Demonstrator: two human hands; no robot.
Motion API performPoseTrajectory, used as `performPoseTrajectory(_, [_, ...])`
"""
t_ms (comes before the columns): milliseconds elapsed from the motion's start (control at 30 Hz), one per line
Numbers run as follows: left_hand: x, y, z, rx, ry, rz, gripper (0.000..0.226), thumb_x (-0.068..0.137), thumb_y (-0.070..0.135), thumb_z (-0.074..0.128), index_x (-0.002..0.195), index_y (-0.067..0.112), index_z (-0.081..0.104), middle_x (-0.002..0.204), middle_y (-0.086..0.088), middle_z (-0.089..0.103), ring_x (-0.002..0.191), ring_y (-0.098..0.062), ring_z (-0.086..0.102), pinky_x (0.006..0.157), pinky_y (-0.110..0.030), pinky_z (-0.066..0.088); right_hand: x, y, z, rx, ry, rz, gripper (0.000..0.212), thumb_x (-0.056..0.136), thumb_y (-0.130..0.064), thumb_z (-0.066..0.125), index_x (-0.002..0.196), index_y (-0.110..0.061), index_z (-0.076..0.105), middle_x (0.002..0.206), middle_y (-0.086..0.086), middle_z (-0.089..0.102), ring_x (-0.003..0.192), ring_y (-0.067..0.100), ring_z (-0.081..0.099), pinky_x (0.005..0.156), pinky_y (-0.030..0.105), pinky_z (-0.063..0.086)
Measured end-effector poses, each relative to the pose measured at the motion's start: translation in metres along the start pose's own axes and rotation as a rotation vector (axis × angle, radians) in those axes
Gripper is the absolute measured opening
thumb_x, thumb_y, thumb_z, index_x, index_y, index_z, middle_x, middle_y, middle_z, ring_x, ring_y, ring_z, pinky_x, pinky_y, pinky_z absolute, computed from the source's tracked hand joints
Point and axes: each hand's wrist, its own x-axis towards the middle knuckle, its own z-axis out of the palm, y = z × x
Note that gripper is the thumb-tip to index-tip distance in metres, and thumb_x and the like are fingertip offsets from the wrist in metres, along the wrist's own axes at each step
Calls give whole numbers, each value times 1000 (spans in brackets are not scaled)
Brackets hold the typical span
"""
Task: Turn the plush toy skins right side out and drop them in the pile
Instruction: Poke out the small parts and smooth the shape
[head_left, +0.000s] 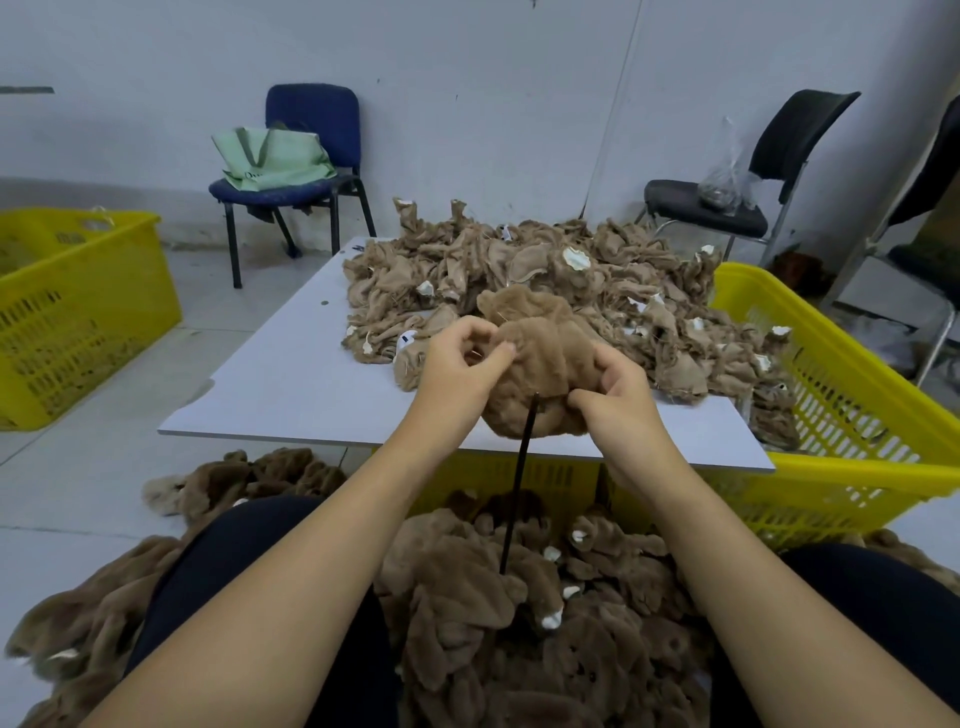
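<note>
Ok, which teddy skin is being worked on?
Find the white table heaped with rough tan skins. Just in front, the left hand and right hand grip one skin. Unlike that heap, it is fluffy, with a black stick poking into it.

Legible text: none.
Green tote bag (275, 156), on far-left blue chair (311, 111): dark print near lower edge, creased, unreadable.
White tag (407, 340), among inside-out skins (545, 270) on table (291, 384): blue marking, too blurred to read.
</note>
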Motion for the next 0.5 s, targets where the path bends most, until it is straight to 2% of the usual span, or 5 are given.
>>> performPoseTrajectory(100, [-3,0,-1,173,77,165,19,84,-2,67,82,10,52,84,-6,56,73,-16,57,64,-24,48,0,-1,0,12,19,-8,56,86,26,41,106,-18,68,93,-2,77,83,16,75,54,25,57])
performPoseTrajectory(200, [-5,1,0,271,101,258,21,83,-2,70,75,11,56,82,-1,56,74,-12,56,67,-21,46,-1,1,3,50,15,29,53,87,23,40,110,-17,67,94,2,77,80,20,75,51,26,54])
performPoseTrajectory(300, [-4,0,0,302,94,231,11,86,2,72,78,7,67,88,-1,60,82,-5,57,70,-14,43,-1,4,5,43,4,32,55,87,22,40,110,-20,66,97,1,76,83,20,74,53,29,54])
performPoseTrajectory(400, [-3,3,3,289,61,170,5,88,5,72,86,3,75,95,-4,61,85,5,52,72,-7,37,-1,4,6,40,-16,6,56,86,23,39,111,-18,67,96,0,75,83,14,73,54,20,54])
performPoseTrajectory(500, [-6,6,8,216,53,93,8,90,4,71,91,4,79,105,-3,64,97,-3,57,82,-9,41,-2,4,9,-31,-46,-22,56,84,23,39,107,-22,65,95,-4,74,90,15,71,62,23,57])
